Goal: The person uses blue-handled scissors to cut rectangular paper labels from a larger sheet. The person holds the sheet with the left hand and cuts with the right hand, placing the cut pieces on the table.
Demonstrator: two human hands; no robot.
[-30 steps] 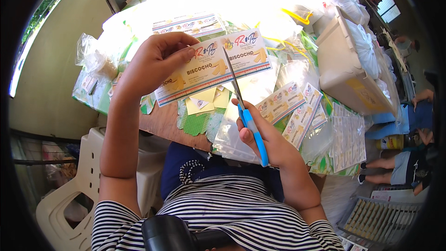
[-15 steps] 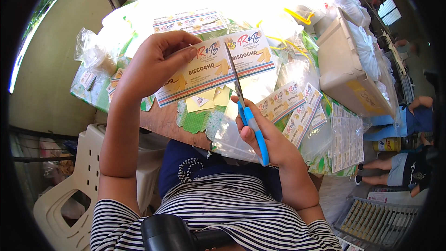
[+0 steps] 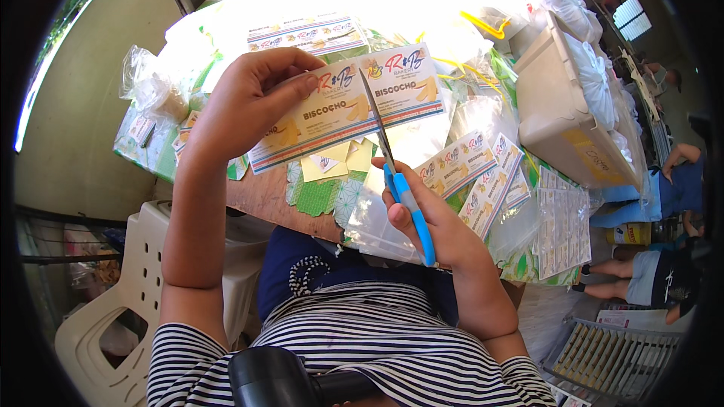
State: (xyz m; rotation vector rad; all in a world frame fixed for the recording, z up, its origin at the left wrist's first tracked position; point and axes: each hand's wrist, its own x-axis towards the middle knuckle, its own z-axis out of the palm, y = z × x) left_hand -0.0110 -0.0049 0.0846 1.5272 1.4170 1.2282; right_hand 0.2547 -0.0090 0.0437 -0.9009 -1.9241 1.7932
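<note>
My left hand (image 3: 260, 102) pinches a printed label strip (image 3: 335, 120) by its upper edge, between thumb and fingers, and holds it above the table. In my right hand (image 3: 445, 230) is a pair of scissors (image 3: 408, 200) with blue and grey handles. Their blades point away from me and lie across the strip, along the gap between two labels. The blades look nearly closed. Below the strip, yellow paper pieces (image 3: 315, 170) lie on the table. Beside my right hand rest more label strips (image 3: 458, 167).
A printed label sheet (image 3: 302, 36) lies farther back in bright glare. At the right stand a beige plastic bin (image 3: 554, 98) with bagged contents and a plastic-wrapped label stack (image 3: 563, 230). Clear plastic bags (image 3: 154, 90) sit at the left. A beige chair (image 3: 128, 279) stands left; people are far right.
The strip and the scissor blades have shifted slightly left together. The strip's right end sits a little higher. Both hands keep their hold.
</note>
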